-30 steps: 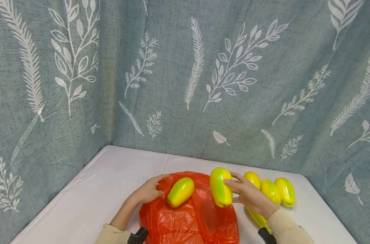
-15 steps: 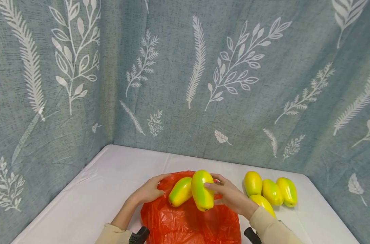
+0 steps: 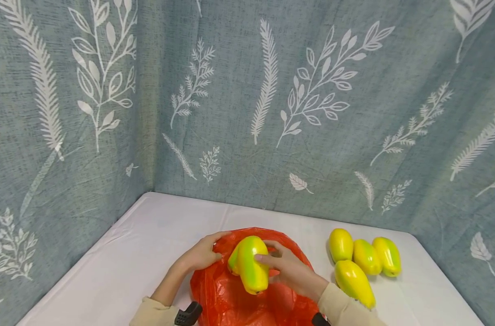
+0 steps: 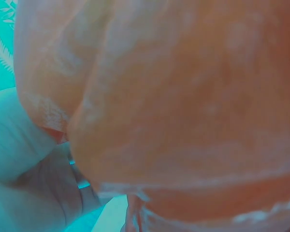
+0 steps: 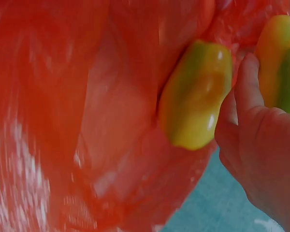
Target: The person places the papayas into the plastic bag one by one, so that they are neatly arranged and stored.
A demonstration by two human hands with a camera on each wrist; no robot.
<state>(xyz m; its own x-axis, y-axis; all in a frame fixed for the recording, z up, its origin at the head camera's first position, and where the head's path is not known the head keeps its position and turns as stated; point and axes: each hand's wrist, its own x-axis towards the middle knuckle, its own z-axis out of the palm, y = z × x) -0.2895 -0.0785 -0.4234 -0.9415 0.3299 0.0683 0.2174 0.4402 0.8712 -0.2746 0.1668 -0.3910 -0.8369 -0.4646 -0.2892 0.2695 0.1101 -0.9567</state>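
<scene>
My right hand (image 3: 290, 269) holds a yellow-green mango (image 3: 253, 267) over the open red plastic bag (image 3: 227, 294). Thumb and fingers clasp its right side; the same mango shows at the right edge of the right wrist view (image 5: 275, 63). Behind it, mostly covered in the head view, a second mango (image 5: 198, 96) lies against the red film of the bag. At the bag's left rim my left hand (image 3: 202, 253) grips the plastic between thumb and fingers. Red film fills most of the left wrist view, with part of the left palm (image 4: 34, 188) beside it.
Several more mangoes (image 3: 367, 257) lie grouped on the white-covered table (image 3: 165, 226), right of the bag. A grey-green curtain (image 3: 231, 113) with white leaf prints hangs behind and at the sides.
My right hand has carried its mango leftward from the bag's right side, so it now overlaps the mango in the bag. The bag's mouth looks wider. My left hand stays at the rim.
</scene>
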